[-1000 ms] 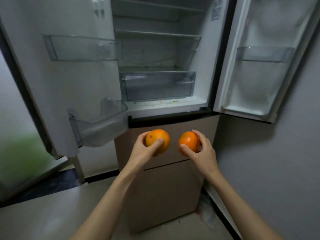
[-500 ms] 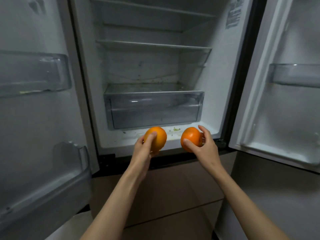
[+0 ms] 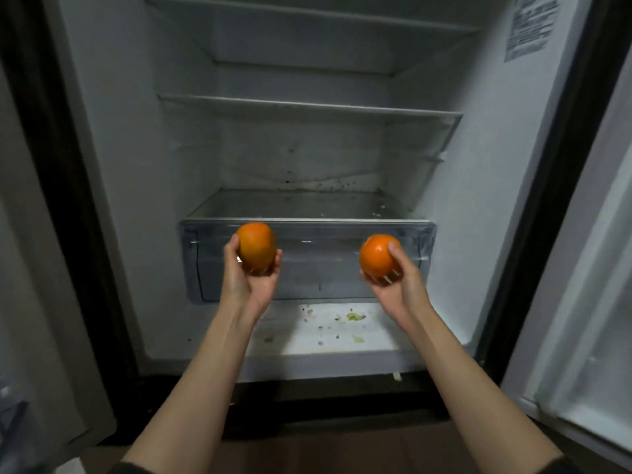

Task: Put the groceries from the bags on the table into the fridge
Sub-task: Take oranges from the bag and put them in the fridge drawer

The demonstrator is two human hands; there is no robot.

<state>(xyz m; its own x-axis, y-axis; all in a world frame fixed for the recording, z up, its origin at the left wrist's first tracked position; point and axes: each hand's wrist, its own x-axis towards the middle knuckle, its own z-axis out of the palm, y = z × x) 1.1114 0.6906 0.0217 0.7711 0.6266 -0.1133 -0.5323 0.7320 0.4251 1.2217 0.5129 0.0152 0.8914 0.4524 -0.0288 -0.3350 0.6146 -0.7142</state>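
Note:
The fridge [image 3: 136,186] stands open in front of me, its shelves bare. My left hand [image 3: 248,280] grips an orange [image 3: 256,246] from below, palm up. My right hand [image 3: 398,283] grips a second orange [image 3: 378,254] the same way. Both oranges are raised in front of the clear plastic drawer [image 3: 307,261] at the bottom of the fridge compartment, level with its top edge. Above the drawer lies a flat glass shelf [image 3: 301,203] with nothing on it.
Two more shelves, a middle shelf [image 3: 307,107] and a top shelf [image 3: 307,18], sit higher up. Food crumbs [image 3: 355,316] lie on the white fridge floor under the drawer. The left door [image 3: 30,268] and right door [image 3: 588,268] stand open at either side.
I have come closer to the fridge. Both hands have risen with the oranges from the fridge's lower edge to the drawer front, moved apart, and turned palm up.

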